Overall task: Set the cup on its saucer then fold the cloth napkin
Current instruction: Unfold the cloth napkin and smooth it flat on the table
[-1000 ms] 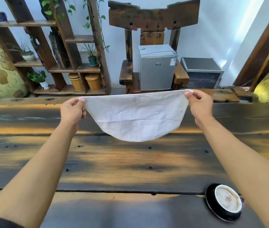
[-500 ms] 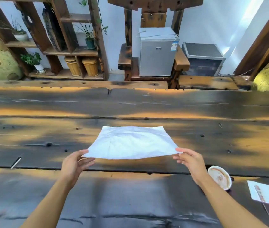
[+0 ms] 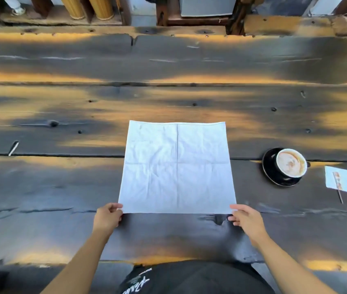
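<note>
Across nearly the whole frame runs a dark plank table (image 3: 62, 187), its wood streaked with orange light and dotted with knots and small holes. Along the top edge, past the table's far side, stand two yellow slatted bins (image 3: 88, 6) at upper left and the lower part of a grey box (image 3: 207, 6) at upper centre.

At the middle of the frame lies the white napkin (image 3: 176, 166), spread open and flat on the table, a square with crease lines crossing it lengthwise and sideways. Its far edge sits level; its near edge is at the hands.

At the bottom centre shows the person's black shirt (image 3: 189, 279), with some white print on it.

Both bare forearms reach up from the bottom corners. The left hand (image 3: 107, 218) pinches the napkin's near left corner between thumb and fingers. The right hand (image 3: 246, 219) grips the near right corner the same way.

To the right of the napkin, well apart from it, a black saucer (image 3: 269, 168) carries the cup (image 3: 291, 163), which holds milky coffee. Farther right, near the frame's edge, a small white card (image 3: 340, 182) lies flat with a thin stick across it.
</note>
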Motion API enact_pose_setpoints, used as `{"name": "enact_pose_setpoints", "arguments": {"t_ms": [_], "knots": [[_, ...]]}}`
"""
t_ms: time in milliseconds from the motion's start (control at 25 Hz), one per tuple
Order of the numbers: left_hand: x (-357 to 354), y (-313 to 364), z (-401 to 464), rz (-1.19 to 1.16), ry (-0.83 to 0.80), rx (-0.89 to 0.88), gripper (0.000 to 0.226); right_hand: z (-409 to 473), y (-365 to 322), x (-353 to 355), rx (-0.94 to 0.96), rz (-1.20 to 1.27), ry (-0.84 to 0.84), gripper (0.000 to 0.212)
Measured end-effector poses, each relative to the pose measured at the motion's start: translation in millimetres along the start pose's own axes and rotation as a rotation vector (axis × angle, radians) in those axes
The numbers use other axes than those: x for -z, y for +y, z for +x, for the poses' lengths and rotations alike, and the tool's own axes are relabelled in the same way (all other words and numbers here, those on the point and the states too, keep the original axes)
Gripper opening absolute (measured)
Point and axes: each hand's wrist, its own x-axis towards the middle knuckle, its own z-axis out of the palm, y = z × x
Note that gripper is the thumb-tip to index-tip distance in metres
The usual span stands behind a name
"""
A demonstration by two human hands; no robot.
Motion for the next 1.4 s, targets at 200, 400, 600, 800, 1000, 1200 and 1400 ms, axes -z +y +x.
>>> {"name": "enact_pose_setpoints", "arguments": {"t_ms": [200,400,600,800,1000,1200,1400], "knots": [[-0.4,-8.0,-10.9,0.303,0.02,-0.156,0.013,-8.1,2.3,0.9,0.02,-0.213,0.052,0.023],[-4.1,15.6,-7.9,0.463,0.145,-0.327,0.016,-1.3,-26.6,-19.0,0.146,-0.452,0.114,0.023],[-16.2,83.5,34.8,0.6,0.23,-0.61,0.019,38.6,-91.2,-94.8,0.462,-0.587,0.078,0.021],[-38.9,151.1,102.5,0.732,0.139,-0.905,0.045,75.7,-161.4,-209.1,0.896,-0.814,0.05,0.037],[-43.6,165.8,169.6,0.856,0.096,-1.0,0.057,103.3,-198.7,-307.5,0.994,-0.957,-0.104,0.052],[-47.1,154.9,189.8,0.902,0.143,-1.009,0.06,120.6,-195.4,-331.5,0.979,-1.048,-0.103,0.056],[-47.9,154.3,192.9,0.963,0.189,-1.0,0.064,131.4,-188.9,-317.0,1.05,-1.067,-0.033,0.061]]}}
